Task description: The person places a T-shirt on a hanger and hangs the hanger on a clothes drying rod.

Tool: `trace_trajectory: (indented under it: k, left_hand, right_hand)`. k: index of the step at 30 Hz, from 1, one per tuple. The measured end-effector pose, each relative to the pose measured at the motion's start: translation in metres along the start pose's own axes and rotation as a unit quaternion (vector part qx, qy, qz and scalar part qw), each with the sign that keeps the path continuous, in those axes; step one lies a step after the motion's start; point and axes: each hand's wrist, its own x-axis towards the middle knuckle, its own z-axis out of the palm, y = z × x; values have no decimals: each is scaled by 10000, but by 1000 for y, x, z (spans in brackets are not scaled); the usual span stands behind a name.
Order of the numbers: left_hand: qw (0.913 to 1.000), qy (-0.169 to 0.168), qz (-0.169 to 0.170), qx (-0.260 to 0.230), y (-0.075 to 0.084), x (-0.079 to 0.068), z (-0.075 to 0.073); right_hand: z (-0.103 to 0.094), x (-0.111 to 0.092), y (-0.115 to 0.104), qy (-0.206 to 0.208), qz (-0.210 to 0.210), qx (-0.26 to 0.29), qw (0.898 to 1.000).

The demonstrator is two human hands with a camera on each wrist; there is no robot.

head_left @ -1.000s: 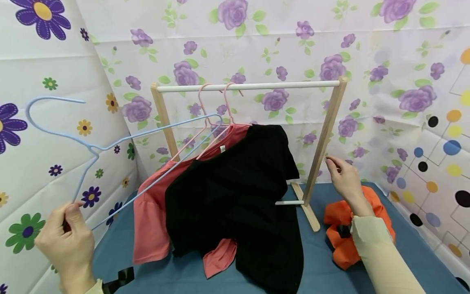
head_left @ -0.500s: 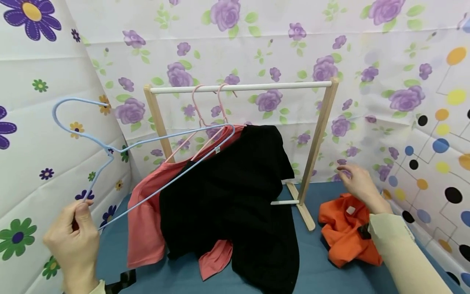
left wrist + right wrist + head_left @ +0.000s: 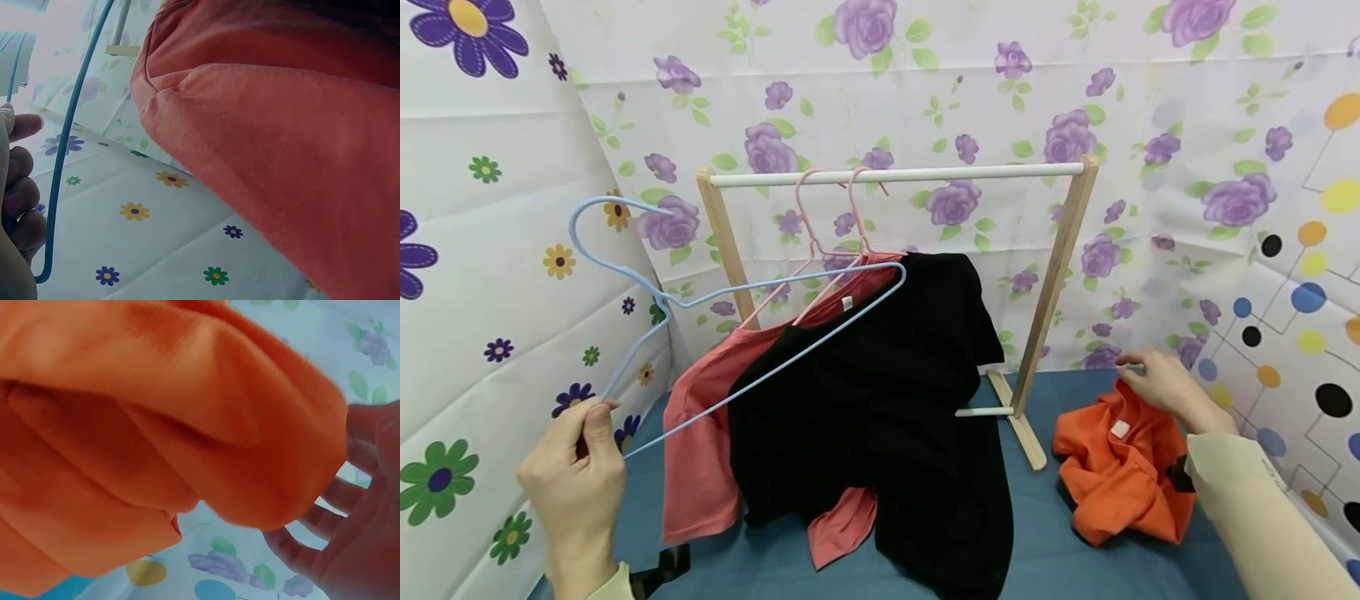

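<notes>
My left hand (image 3: 576, 458) pinches one end of a light blue clothes hanger (image 3: 782, 362) between thumb and fingers. Its hook (image 3: 580, 221) points up at the left, and its far end overlaps the hanging shirts in view. The left wrist view shows the curled fingers (image 3: 22, 197) beside the hanger's blue bar (image 3: 65, 137). At the right, my right hand (image 3: 1168, 392) reaches over a crumpled orange garment (image 3: 1120, 475) with a white tag. In the right wrist view its loosely spread fingers (image 3: 340, 494) touch the edge of the orange cloth (image 3: 250, 437), partly hidden behind it.
A small rack with a white rail (image 3: 962, 173) and wooden posts (image 3: 1056, 275) stands on the blue cloth (image 3: 1060, 575). Pink hangers (image 3: 801, 204) hang from the rail with a coral shirt (image 3: 700, 467) and a black shirt (image 3: 872, 408). Patterned sheets (image 3: 962, 100) form the walls.
My left hand has moved rightward with the blue hanger, whose hook has shifted right. My right hand has moved right and down, from beside the rack post to the orange garment.
</notes>
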Motion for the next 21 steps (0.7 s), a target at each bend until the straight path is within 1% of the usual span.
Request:
trace_trajectory:
  k: [2,5,7,11,17,21]
  left_hand:
    - [10000,-77,29,-15,5,1,1]
    - [9999,-71,69,-63,10,2,3]
    - [9999,-96,89,-75,9,1,3]
    - [9996,-232,145,-75,5,-2,5]
    - [9988,-368,257,-205,3,-4,9]
    - [9979,-545,300,-174,3,-5,11]
  right_hand:
    - [0,-2,2,-141,25,4,9999]
    - [0,-4,3,-338,-1,73,9994]
    - [-1,-5,2,-469,-35,126,9988]
    - [-3,-4,1,-595,-130,24,9981]
    - [0,-3,4,-526,-201,-214,9982]
    - [0,-5,5,-391,-287,-396,9980]
